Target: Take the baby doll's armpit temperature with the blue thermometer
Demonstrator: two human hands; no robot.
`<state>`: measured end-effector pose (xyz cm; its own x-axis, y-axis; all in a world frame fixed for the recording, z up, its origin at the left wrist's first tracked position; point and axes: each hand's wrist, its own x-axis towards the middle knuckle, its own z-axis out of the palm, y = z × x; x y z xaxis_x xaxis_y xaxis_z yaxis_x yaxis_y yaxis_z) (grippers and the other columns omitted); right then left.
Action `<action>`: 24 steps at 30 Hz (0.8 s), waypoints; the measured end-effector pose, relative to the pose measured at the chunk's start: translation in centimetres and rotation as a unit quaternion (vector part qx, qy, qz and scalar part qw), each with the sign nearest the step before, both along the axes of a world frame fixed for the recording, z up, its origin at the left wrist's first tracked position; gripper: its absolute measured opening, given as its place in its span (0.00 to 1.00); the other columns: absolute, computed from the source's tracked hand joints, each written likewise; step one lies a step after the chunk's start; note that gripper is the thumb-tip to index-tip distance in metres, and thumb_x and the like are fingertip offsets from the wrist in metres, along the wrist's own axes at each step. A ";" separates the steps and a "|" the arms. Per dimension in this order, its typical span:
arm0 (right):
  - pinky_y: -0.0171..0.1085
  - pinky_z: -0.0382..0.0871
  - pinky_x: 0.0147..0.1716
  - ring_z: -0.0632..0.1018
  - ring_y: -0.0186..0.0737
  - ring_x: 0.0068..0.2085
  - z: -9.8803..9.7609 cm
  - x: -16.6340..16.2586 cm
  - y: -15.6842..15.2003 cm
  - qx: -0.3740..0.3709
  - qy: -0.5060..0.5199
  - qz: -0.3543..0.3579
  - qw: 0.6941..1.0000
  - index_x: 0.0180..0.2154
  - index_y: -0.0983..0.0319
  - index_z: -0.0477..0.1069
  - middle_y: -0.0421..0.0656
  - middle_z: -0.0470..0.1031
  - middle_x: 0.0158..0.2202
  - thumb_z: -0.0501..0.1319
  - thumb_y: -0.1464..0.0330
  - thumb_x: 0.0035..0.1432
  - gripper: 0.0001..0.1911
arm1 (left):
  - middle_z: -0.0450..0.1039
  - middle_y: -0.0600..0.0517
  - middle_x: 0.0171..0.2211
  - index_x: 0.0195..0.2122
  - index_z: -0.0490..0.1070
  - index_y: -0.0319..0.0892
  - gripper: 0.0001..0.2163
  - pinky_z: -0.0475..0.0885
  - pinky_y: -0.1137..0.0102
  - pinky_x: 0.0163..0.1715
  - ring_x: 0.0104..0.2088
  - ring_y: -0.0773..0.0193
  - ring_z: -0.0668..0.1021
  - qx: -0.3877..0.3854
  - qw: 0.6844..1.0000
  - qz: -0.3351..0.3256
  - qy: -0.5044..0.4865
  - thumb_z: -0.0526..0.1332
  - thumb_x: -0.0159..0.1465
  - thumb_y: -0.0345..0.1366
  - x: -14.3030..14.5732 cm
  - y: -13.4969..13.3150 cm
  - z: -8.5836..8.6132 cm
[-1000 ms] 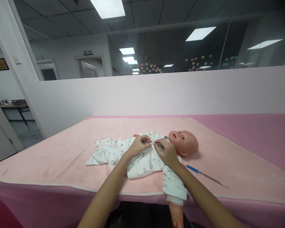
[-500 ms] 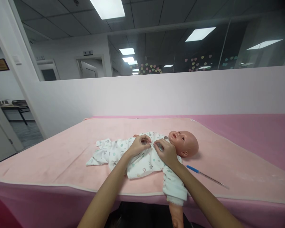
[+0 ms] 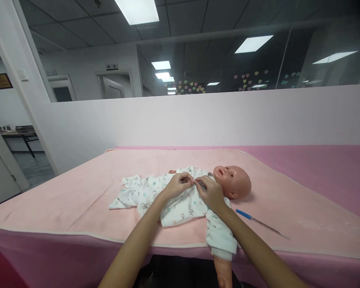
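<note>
A baby doll (image 3: 235, 182) lies on its back, head to the right, dressed in a white printed baby top (image 3: 183, 208) and matching trousers (image 3: 132, 194). Over its chest, my left hand (image 3: 180, 185) pinches the front of the top between thumb and fingers. My right hand (image 3: 209, 191) pinches the cloth just beside it, the two sets of fingertips almost meeting. Whatever small fastening sits between them is hidden by the fingers. One sleeved doll arm (image 3: 222, 272) hangs over the near table edge, below my right forearm.
A thin metal rod with a blue handle (image 3: 244, 214) rests right of the doll. Beneath everything lies a peach blanket (image 3: 87, 192) over a pink cover (image 3: 327, 168). Behind the table stands a low white wall (image 3: 198, 120) with glass above it.
My left hand's fingertips have shifted slightly right, closing in on the right hand's fingertips and covering the small spot seen between them before. The doll and the rod stay put.
</note>
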<state>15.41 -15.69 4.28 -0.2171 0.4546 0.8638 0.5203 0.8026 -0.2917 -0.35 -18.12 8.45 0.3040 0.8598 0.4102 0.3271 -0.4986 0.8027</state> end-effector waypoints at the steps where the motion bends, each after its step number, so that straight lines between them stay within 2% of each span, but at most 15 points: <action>1: 0.31 0.59 0.27 0.72 0.34 0.28 0.0 0.0 0.0 0.001 -0.001 -0.002 1.000 0.31 0.60 0.70 0.40 0.73 0.27 0.53 0.68 0.57 0.08 | 0.66 0.54 0.24 0.27 0.68 0.38 0.05 0.62 0.74 0.30 0.27 0.70 0.68 0.005 1.000 0.010 0.005 0.58 0.54 0.34 0.0 0.0 -0.1; 4: 0.31 0.59 0.28 0.72 0.33 0.28 -0.1 0.0 0.0 0.007 -0.002 -0.009 1.000 0.30 0.60 0.69 0.39 0.73 0.27 0.53 0.69 0.56 0.07 | 0.65 0.54 0.23 0.27 0.69 0.38 0.06 0.62 0.75 0.28 0.26 0.69 0.67 0.025 0.998 0.049 0.025 0.58 0.54 0.36 0.1 0.1 -0.3; 9: 0.31 0.60 0.28 0.72 0.33 0.30 0.1 0.0 -0.2 0.048 -0.006 -0.014 0.999 0.31 0.61 0.68 0.40 0.72 0.29 0.52 0.72 0.56 0.07 | 0.69 0.52 0.26 0.26 0.71 0.39 0.07 0.63 0.73 0.30 0.30 0.66 0.69 0.087 0.984 0.113 0.102 0.55 0.55 0.34 0.2 -0.2 -0.5; 13: 0.30 0.58 0.26 0.71 0.32 0.29 0.9 -0.6 -0.3 0.099 -0.082 0.036 0.991 0.33 0.61 0.68 0.41 0.71 0.30 0.50 0.75 0.55 0.09 | 0.69 0.53 0.25 0.25 0.71 0.40 0.07 0.62 0.72 0.31 0.29 0.66 0.69 0.117 0.974 0.151 0.119 0.54 0.52 0.30 0.3 -0.1 -0.9; 16: 0.31 0.56 0.23 0.70 0.31 0.26 1.6 -1.7 -0.3 0.092 -0.109 0.069 0.987 0.34 0.62 0.68 0.41 0.70 0.29 0.50 0.74 0.54 0.09 | 0.69 0.53 0.23 0.23 0.71 0.40 0.07 0.63 0.72 0.30 0.28 0.66 0.69 0.079 0.982 0.165 0.054 0.53 0.49 0.28 -0.2 0.3 -1.2; 18: 0.31 0.55 0.22 0.69 0.31 0.25 1.9 -2.6 -0.5 0.085 -0.113 0.079 0.987 0.35 0.62 0.67 0.41 0.70 0.29 0.51 0.73 0.54 0.09 | 0.69 0.53 0.22 0.23 0.71 0.39 0.07 0.64 0.72 0.30 0.27 0.66 0.70 0.023 0.983 0.175 -0.053 0.54 0.49 0.30 -0.6 0.8 -1.2; 21: 0.31 0.52 0.21 0.66 0.30 0.24 1.6 -3.5 -1.2 0.098 -0.171 0.099 0.975 0.32 0.62 0.66 0.40 0.69 0.26 0.51 0.71 0.54 0.06 | 0.67 0.53 0.20 0.25 0.71 0.37 0.07 0.66 0.71 0.31 0.25 0.68 0.70 -0.061 0.952 0.189 -0.232 0.57 0.50 0.35 -1.4 1.4 -1.1; 23: 0.32 0.49 0.20 0.65 0.31 0.23 1.3 -3.7 -1.7 0.112 -0.224 0.106 0.962 0.29 0.62 0.65 0.39 0.67 0.25 0.51 0.69 0.54 0.06 | 0.66 0.54 0.20 0.26 0.70 0.37 0.08 0.67 0.71 0.30 0.24 0.70 0.70 -0.085 0.940 0.184 -0.274 0.57 0.50 0.37 -1.8 1.2 -1.0; 24: 0.33 0.49 0.20 0.65 0.31 0.24 1.2 -3.7 -1.9 0.119 -0.243 0.107 0.957 0.29 0.62 0.65 0.39 0.66 0.24 0.52 0.68 0.54 0.06 | 0.65 0.54 0.20 0.26 0.70 0.37 0.09 0.67 0.71 0.30 0.23 0.70 0.69 -0.079 0.945 0.177 -0.263 0.57 0.51 0.38 -1.9 0.9 -0.9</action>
